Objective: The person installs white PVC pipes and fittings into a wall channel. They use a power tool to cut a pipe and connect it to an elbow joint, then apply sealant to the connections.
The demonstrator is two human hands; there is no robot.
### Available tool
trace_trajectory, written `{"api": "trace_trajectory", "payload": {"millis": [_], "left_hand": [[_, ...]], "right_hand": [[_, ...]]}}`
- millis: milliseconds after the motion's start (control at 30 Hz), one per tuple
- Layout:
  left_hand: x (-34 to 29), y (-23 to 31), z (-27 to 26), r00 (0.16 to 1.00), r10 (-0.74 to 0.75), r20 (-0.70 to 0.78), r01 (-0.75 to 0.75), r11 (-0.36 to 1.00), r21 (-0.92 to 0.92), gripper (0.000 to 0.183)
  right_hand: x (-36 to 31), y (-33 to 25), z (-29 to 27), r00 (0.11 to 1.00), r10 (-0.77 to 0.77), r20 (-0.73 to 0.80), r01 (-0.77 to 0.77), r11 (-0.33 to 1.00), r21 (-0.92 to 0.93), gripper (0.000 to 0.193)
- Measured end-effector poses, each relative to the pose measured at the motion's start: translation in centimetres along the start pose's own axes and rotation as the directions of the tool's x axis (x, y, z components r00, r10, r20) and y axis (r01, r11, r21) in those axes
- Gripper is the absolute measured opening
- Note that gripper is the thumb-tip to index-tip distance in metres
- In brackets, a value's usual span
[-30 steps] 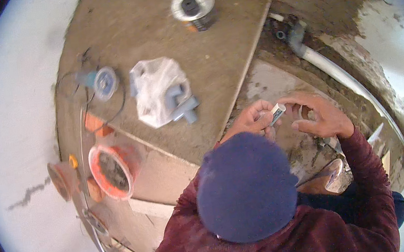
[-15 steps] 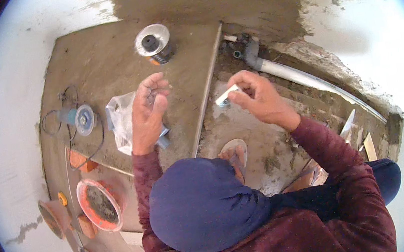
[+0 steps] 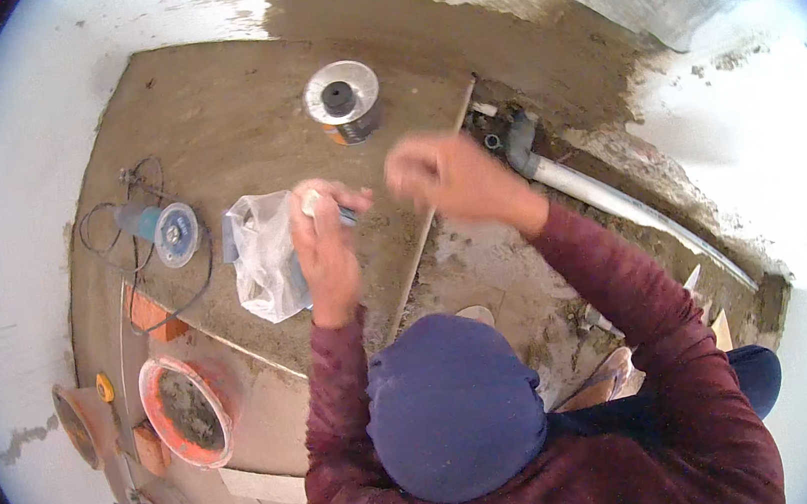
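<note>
My left hand [image 3: 328, 256] is closed around a small white piece [image 3: 312, 202] with a bluish-grey end; its kind is not clear. Just to the right hovers my right hand [image 3: 445, 178], smeared by motion, so its fingers and anything in them cannot be made out. Beside my left wrist lies a crumpled clear plastic bag [image 3: 267, 269] with something blue-grey partly hidden by it. A metal can [image 3: 358, 129] with a silver top and a black cap stands beyond my hands on the cement surface.
An angle grinder [image 3: 140, 224] with its looped cord rests at left. Nearer are an orange bucket [image 3: 151, 424] of mortar, an orange brick [image 3: 157, 315] and a yellow tape measure [image 3: 105, 387]. A long strip [image 3: 415, 261] edges the cement. A grey-white pipe [image 3: 608, 197] runs along the right wall.
My hands have come closer together, the right one moving left. The white piece, held by my right hand before, now appears in my left hand, whose fingers have closed. My view has shifted slightly.
</note>
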State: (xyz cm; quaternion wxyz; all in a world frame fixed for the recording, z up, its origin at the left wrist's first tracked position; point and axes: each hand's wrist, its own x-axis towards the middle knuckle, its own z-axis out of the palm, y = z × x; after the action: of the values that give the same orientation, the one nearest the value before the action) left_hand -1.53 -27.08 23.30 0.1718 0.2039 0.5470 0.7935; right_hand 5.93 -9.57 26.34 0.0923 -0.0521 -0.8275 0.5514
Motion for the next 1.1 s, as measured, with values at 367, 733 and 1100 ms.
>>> {"api": "trace_trajectory", "payload": {"millis": [367, 733, 1100], "left_hand": [[11.6, -5.8, -2.0, 0.972, 0.233, -0.005, -0.174, 0.737, 0.653, 0.08], [11.8, -7.5, -2.3, 0.984, 0.149, -0.098, -0.046, 0.744, 0.666, 0.077], [12.4, -9.6, -2.4, 0.973, 0.232, 0.015, -0.218, 0.891, 0.398, 0.089]], "right_hand": [[15.5, 0.3, 0.8, 0.991, 0.036, 0.131, 0.085, 0.585, -0.807, 0.044], [17.1, 3.9, -1.1, 0.815, -0.204, 0.542, 0.538, 0.613, -0.579, 0.032], [17.6, 2.8, -1.0, 0.869, -0.04, 0.494, 0.42, 0.588, -0.691, 0.036]]}}
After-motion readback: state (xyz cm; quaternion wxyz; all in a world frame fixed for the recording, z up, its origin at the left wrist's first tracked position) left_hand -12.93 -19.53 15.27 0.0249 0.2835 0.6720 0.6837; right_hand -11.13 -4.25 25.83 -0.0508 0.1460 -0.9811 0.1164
